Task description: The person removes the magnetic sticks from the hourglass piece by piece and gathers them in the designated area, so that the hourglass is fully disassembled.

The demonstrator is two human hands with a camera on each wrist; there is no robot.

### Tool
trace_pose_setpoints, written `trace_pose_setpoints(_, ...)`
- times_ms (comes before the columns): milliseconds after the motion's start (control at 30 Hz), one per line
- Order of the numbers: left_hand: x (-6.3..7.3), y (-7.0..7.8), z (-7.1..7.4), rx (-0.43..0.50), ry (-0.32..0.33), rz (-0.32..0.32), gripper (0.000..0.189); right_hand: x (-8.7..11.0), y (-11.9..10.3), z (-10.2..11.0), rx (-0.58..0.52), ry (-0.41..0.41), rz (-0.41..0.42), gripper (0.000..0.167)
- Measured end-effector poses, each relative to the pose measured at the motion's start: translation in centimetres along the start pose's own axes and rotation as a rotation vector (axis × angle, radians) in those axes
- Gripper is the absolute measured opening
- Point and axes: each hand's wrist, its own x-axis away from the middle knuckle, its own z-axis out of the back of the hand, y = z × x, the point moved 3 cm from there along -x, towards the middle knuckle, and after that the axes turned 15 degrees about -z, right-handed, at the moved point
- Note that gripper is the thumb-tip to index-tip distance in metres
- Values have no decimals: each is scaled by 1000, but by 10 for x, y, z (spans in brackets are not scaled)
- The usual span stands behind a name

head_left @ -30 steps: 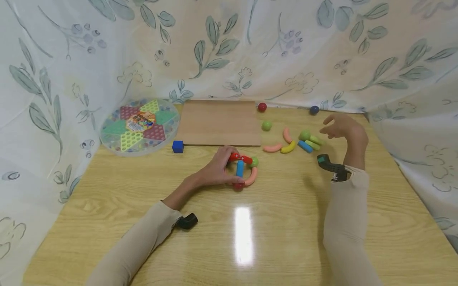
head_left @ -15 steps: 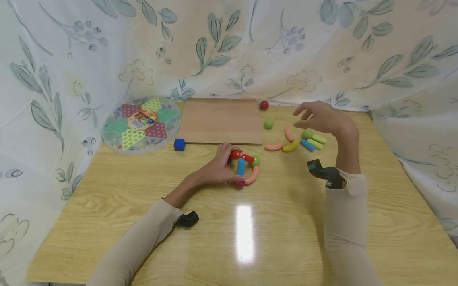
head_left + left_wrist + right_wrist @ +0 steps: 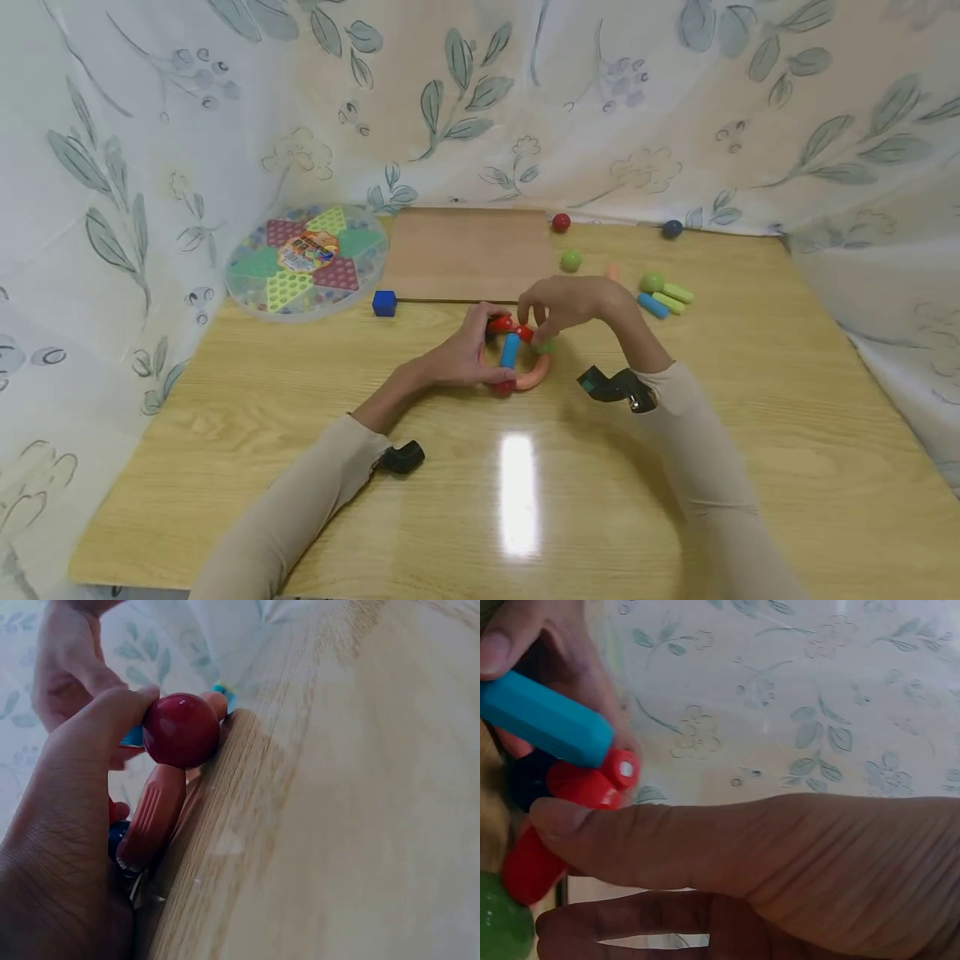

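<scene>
My left hand (image 3: 459, 354) grips a small ring of toy rods and balls on the table, its thumb against the red ball (image 3: 181, 730). A blue rod (image 3: 510, 351) runs across the ring, and a curved pink rod (image 3: 534, 375) forms its right side. At the back sit hinged red pieces (image 3: 529, 862), a dark blue ball (image 3: 529, 780) and a green ball (image 3: 502, 919). Over the red pieces hovers my right hand (image 3: 566, 302), thumb tip at the right-hand red piece, fingers fairly straight and apart. Whether they touch it is hard to see.
A wooden board (image 3: 471, 254) lies behind the ring, beside a round Chinese checkers board (image 3: 307, 262) and a blue cube (image 3: 384, 303). Loose at the right are a green ball (image 3: 571, 260), a blue rod (image 3: 653, 305), yellow-green rods (image 3: 672, 298), a red ball (image 3: 561, 222) and a dark blue ball (image 3: 672, 229).
My right hand has swung left from above the loose pieces at the right to the back of the ring. The left hand keeps its grip in place.
</scene>
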Motion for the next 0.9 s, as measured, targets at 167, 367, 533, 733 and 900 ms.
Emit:
trace_pose_setpoints(167, -3, 0, -3, -21, 10, -43, 111, -12, -1, -6, 62, -11, 25, 20)
trace_pose_setpoints(367, 2, 2, -3, -44, 1, -71, 103, -17, -7, -12, 105, -30, 143, 5)
trace_pose_setpoints(533, 0, 4, -4, -66, 0, -90, 93, -12, -2, -11, 95, -13, 140, 4)
trace_pose_setpoints(733, -1, 2, -3, -93, -25, -102, 93, -10, 2, -8, -51, -12, 164, 6)
trace_pose_setpoints(900, -4, 3, -2, -102, -15, -80, 91, 2, 12, 1, -60, 36, 95, 8)
